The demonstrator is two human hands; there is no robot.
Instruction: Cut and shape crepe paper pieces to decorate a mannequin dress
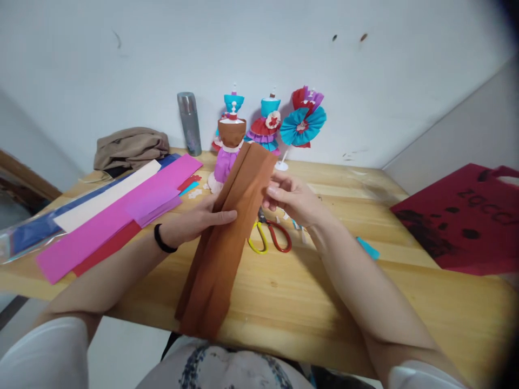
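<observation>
A long folded strip of brown paper (231, 243) slants from the table's front edge up toward the paper figures. My left hand (206, 216) grips it around its left edge, thumb lying across the front. At the strip's upper right edge, my right hand (290, 195) pinches the paper between thumb and curled fingers. Scissors (278, 232) with one yellow and one red handle lie on the table (308, 302) just right of the strip, below my right hand. Behind the strip stands a figure with a brown paper top (232, 133) and purple skirt.
Pink paper (109, 221), red paper (107, 248) and cream paper (109, 197) lie at the left. A grey bottle (190, 124), brown cloth (132, 150) and blue paper flower (303, 127) stand at the back. A red bag (466, 221) is at the right.
</observation>
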